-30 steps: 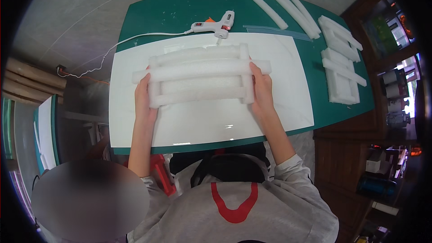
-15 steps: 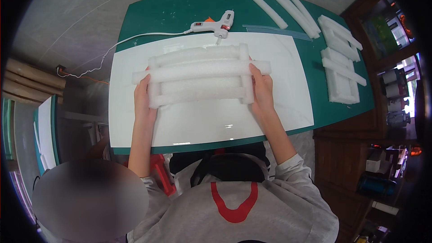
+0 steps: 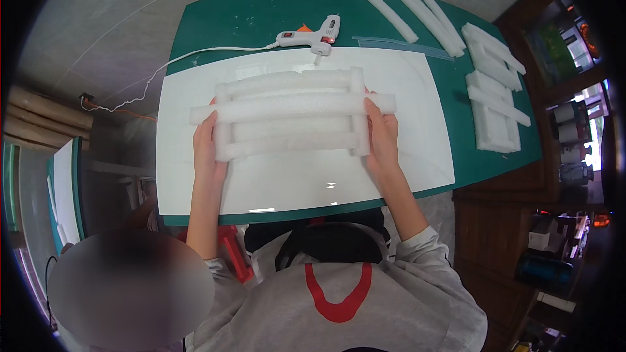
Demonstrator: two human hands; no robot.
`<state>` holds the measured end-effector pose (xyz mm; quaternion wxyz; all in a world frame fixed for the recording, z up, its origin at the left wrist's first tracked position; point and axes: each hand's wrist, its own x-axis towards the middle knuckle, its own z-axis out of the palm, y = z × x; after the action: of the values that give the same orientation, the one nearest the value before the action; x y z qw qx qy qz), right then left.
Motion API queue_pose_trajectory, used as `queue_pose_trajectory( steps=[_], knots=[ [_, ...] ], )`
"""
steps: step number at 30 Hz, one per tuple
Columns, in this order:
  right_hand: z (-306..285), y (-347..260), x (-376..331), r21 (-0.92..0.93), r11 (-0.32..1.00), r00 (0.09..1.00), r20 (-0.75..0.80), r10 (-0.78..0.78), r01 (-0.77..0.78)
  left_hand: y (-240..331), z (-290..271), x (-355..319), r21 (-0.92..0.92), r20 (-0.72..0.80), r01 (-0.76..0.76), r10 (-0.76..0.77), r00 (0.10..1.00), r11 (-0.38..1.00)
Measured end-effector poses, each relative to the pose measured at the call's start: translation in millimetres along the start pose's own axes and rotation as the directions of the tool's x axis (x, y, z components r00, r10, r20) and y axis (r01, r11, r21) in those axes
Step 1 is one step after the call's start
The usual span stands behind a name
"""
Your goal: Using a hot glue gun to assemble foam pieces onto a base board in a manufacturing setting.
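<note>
Between my two hands is a white foam frame (image 3: 293,141), built of long strips with shorter end pieces. One longer foam strip (image 3: 293,107) lies across it and sticks out past both ends. My left hand (image 3: 205,137) grips the left end, its thumb on the crossing strip. At the other end my right hand (image 3: 383,132) does the same, thumb on top and the other fingers partly hidden behind the foam. The frame is over a white board (image 3: 293,182). Just beyond it a white hot glue gun (image 3: 313,38) rests on the green mat.
The green table mat (image 3: 241,13) extends around the board. Loose foam strips (image 3: 378,6) lie at the far right, near clear glue sticks (image 3: 398,47). Finished-looking foam frames (image 3: 495,114) sit at the right edge. A white cord (image 3: 163,75) trails left from the glue gun. Another person's blurred head is at lower left.
The foam frame has shifted slightly toward me in both hands, and its right end has dipped a little. My grip is the same.
</note>
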<state>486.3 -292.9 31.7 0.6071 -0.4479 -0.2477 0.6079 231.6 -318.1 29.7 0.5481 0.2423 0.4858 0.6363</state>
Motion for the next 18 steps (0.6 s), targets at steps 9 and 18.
queue_pose_trajectory(
  steps=[9, 18],
  knots=[
    [-2.7, 1.4, 0.9, 0.017, 1.0, 1.0, 0.015, -0.005, 0.005, 0.0, 2.5, -1.2, -0.01, -0.016, -0.006, 0.006, 1.0, 1.0],
    [-1.0, 0.5, 0.5, 0.024, 1.0, 1.0, 0.018, -0.004, 0.004, 0.6, 3.0, -0.8, -0.01, -0.031, 0.008, -0.008, 0.999, 1.0]
  ],
)
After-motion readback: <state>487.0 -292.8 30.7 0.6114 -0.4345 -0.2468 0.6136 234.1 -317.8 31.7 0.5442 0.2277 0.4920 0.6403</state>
